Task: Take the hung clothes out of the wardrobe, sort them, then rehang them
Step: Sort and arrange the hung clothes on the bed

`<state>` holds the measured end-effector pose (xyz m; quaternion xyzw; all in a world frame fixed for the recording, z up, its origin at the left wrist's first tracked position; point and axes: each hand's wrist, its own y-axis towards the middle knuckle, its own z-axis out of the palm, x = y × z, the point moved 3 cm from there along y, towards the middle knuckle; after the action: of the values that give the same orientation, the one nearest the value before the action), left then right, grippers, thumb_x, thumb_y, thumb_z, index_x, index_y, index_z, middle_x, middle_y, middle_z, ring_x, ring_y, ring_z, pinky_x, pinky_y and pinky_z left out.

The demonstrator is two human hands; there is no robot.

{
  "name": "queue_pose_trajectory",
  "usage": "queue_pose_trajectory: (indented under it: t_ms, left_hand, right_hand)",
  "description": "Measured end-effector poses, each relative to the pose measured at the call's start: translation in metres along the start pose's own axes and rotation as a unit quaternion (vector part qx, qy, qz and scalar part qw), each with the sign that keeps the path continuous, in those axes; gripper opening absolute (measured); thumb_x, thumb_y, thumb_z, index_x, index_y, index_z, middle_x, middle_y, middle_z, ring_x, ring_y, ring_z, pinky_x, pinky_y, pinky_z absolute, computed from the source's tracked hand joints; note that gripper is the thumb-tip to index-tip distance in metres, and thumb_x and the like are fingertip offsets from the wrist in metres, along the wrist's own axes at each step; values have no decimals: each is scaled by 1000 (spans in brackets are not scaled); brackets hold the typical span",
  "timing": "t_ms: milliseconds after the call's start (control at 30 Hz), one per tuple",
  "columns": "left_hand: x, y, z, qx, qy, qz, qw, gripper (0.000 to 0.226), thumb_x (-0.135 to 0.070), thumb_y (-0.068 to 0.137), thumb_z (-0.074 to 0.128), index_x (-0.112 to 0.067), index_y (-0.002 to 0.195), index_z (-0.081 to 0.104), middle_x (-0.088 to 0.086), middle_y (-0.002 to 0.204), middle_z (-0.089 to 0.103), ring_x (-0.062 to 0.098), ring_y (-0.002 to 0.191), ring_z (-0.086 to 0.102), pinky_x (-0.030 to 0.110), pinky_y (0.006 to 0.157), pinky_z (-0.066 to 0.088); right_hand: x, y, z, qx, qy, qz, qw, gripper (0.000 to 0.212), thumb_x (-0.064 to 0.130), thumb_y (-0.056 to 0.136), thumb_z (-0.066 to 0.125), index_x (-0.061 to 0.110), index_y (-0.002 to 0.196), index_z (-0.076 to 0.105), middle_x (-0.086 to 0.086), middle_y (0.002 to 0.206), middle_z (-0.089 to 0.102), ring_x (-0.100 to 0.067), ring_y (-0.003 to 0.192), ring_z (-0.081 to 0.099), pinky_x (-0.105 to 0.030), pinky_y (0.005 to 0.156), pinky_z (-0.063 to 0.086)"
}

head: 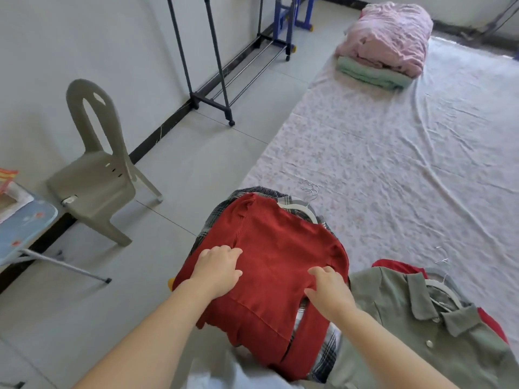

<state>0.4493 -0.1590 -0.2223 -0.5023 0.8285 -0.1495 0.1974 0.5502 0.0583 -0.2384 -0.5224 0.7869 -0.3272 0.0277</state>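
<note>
**Both palms down on the red sweater, nothing actually gripped**

The left hand lies spread and flat on the red sweater. The right hand rests where the sleeve meets the body, fingers a bit bent and thumb out. I can't see any fold caught between the fingers, so I'd call that pressing, not pinching.

The sweater sits on top of a pile at the near corner of the bed, with a plaid shirt right under it. White hangers poke out at the far end of the pile.

Handling-wise it's a ribbed knit, so I'd guess soft, floppy, light and a bit stretchy. It'll sag if you lift it by one spot. I'd take it at both shoulders, or by the hanger if one's inside, though I can't tell that from here.

Just beside it to the right is a green button shirt on its own hanger, with another red piece under that.

Further out there's the floral bed sheet and a pink blanket folded at the far end. A garment rack stands by the wall, with a grey chair and an ironing board nearby.

No brand tags or readable writing anywhere. An orange packet has print on it, but it's too blurry to read.
</note>
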Motion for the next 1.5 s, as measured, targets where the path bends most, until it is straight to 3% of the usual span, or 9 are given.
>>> queue_pose_trajectory:
  t_ms: [300,533,767,933,1233,1400,1500]
  left_hand:
    - [-13,113,-12,45,40,98,993,51,-40,91,48,-22,137,37,1,130,50,22,119,46,38,102,32]
    - [-21,209,21,64,63,174,981,49,-39,91,48,-22,135,39,0,128,51,21,117,47,37,100,34]
    - [-10,269,66,38,26,194,980,53,-35,91,48,-22,140,34,-1,135,42,20,119,45,34,101,31]
    - [-3,282,82,15,-11,204,979,52,-34,90,49,-22,140,35,-4,133,43,17,119,44,32,101,28]
    - [-14,266,52,-51,-74,217,972,55,-30,89,53,-20,140,35,0,140,37,17,128,34,31,105,26]
    - [-27,237,19,-50,-80,244,965,55,-34,92,48,-21,143,30,-2,143,34,14,132,26,29,109,17]
    - [-30,209,2,-44,-77,277,957,50,-35,92,47,-22,139,36,-6,136,43,12,129,33,27,109,15]
  right_hand:
    - [1,76,-8,-6,38,58,998,48,30,90,54,21,135,41,-2,130,44,-23,121,41,-35,98,41]
    - [-25,172,1,-54,49,105,992,46,31,89,56,19,132,44,-4,128,46,-24,120,43,-37,98,40]
    - [-49,269,21,-144,85,138,976,40,26,89,56,17,127,51,-9,122,51,-27,116,45,-38,97,40]
    - [-57,301,41,-166,38,175,970,34,28,90,56,11,118,51,-10,122,51,-31,113,43,-39,93,36]
    - [-41,247,20,-307,144,142,930,21,15,82,65,10,103,62,-10,104,57,-34,87,59,-38,63,45]
    - [-9,171,-2,-344,149,100,922,17,9,74,74,11,90,67,-5,88,63,-29,80,63,-38,58,49]
    - [10,127,-17,-373,157,95,909,16,8,70,78,12,83,68,-2,80,64,-27,72,64,-36,56,50]
